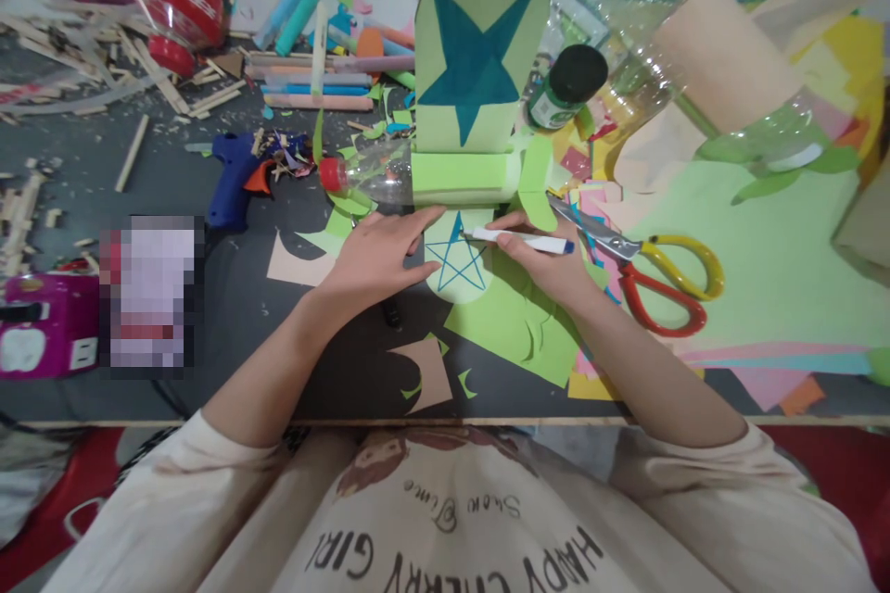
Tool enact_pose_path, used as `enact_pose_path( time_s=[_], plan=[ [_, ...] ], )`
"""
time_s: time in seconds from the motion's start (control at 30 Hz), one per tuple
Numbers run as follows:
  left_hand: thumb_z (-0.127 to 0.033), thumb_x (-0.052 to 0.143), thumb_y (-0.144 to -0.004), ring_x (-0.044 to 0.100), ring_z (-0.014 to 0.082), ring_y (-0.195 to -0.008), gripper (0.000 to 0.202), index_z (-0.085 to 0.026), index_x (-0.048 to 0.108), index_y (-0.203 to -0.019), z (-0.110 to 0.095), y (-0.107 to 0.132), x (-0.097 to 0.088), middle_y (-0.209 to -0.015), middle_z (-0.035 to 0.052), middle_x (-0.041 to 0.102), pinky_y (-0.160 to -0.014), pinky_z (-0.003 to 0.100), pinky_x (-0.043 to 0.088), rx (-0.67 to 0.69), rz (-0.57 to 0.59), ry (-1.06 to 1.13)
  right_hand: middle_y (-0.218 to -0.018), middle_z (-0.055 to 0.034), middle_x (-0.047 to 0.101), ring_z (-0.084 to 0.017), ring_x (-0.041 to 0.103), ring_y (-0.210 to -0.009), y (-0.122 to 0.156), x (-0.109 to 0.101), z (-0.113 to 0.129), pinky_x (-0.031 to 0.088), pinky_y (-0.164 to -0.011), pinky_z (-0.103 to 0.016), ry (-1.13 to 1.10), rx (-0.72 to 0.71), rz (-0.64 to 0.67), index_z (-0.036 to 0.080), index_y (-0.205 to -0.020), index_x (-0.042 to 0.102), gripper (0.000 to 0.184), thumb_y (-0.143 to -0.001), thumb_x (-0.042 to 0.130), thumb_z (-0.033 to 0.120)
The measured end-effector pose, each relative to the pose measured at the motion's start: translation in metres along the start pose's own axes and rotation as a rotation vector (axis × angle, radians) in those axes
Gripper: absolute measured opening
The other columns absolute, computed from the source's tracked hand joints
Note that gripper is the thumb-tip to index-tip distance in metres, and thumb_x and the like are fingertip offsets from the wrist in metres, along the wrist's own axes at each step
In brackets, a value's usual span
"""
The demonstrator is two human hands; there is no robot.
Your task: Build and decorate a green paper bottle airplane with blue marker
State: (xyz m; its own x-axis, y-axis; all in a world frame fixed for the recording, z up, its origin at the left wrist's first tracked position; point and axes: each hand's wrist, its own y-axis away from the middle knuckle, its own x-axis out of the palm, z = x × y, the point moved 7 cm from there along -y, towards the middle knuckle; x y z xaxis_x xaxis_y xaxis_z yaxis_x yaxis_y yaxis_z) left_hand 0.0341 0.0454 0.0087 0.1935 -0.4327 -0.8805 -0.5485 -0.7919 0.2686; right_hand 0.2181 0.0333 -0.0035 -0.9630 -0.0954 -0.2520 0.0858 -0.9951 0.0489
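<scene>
My left hand [381,255] lies flat with fingers spread, pressing down a light green paper piece [455,267] that bears a blue outlined star. My right hand [549,264] is closed round a white marker with a blue cap [521,241], its tip at the star's upper right. Just beyond stands a plastic bottle wrapped in green paper [445,174], lying on its side with a red cap, and an upright green card fin with a filled blue star [479,46].
Red and yellow scissors [654,273] lie right of my right hand. A blue glue gun [233,176] sits at left, wooden sticks [139,74] and markers [312,83] behind. A green paint bottle [566,88], paper scraps [765,250], a magenta box [42,324].
</scene>
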Motion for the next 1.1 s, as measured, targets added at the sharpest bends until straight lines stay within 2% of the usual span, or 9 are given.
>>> enact_pose_path(
  time_s=[0.13,0.43,0.63,0.83,1.1],
  plan=[
    [-0.042,0.054,-0.091,0.061,0.0220,-0.084,0.059,-0.020,0.044,-0.145,-0.0008,0.0003,-0.0015,-0.085,0.0026,0.064,-0.083,0.031,0.039,0.012,-0.016,0.007,-0.077,-0.0029,0.072,-0.020,0.064,-0.071,-0.0012,-0.0031,0.0020,0.054,-0.066,-0.037,0.018,-0.018,-0.067,0.025,-0.081,0.072,0.015,-0.079,0.072,0.040],
    [-0.041,0.054,-0.091,0.061,0.0222,-0.084,0.058,-0.019,0.045,-0.144,-0.0013,0.0004,-0.0009,-0.085,0.0026,0.063,-0.084,0.032,0.039,0.012,-0.009,0.012,-0.070,-0.0037,0.069,-0.019,0.062,-0.066,0.0012,0.0031,-0.0055,0.050,-0.060,-0.033,-0.013,0.054,0.033,0.021,-0.076,0.073,0.020,-0.075,0.074,0.041],
    [-0.039,0.055,-0.092,0.060,0.0222,-0.084,0.058,-0.019,0.044,-0.145,-0.0017,0.0004,-0.0012,-0.085,0.0024,0.063,-0.085,0.032,0.039,0.002,-0.001,0.011,-0.075,-0.0030,0.072,-0.018,0.064,-0.068,-0.0009,-0.0028,-0.0015,0.053,-0.065,-0.035,-0.010,-0.012,-0.051,0.023,-0.081,0.073,0.014,-0.078,0.072,0.036],
    [-0.039,0.054,-0.092,0.060,0.0217,-0.084,0.057,-0.019,0.045,-0.144,-0.0018,0.0011,-0.0023,-0.085,0.0027,0.064,-0.085,0.031,0.039,0.011,-0.012,0.021,-0.072,-0.0028,0.070,-0.019,0.063,-0.067,0.0001,0.0015,-0.0062,0.052,-0.062,-0.035,-0.008,0.023,0.014,0.022,-0.077,0.071,0.014,-0.077,0.072,0.036],
    [-0.039,0.055,-0.091,0.061,0.0218,-0.084,0.057,-0.019,0.045,-0.143,-0.0014,0.0001,-0.0017,-0.086,0.0025,0.064,-0.083,0.031,0.039,0.012,-0.015,0.013,-0.071,-0.0015,0.068,-0.018,0.061,-0.066,-0.0005,-0.0009,-0.0026,0.052,-0.064,-0.035,0.006,0.008,-0.045,0.024,-0.079,0.070,0.017,-0.078,0.071,0.041]
  ],
)
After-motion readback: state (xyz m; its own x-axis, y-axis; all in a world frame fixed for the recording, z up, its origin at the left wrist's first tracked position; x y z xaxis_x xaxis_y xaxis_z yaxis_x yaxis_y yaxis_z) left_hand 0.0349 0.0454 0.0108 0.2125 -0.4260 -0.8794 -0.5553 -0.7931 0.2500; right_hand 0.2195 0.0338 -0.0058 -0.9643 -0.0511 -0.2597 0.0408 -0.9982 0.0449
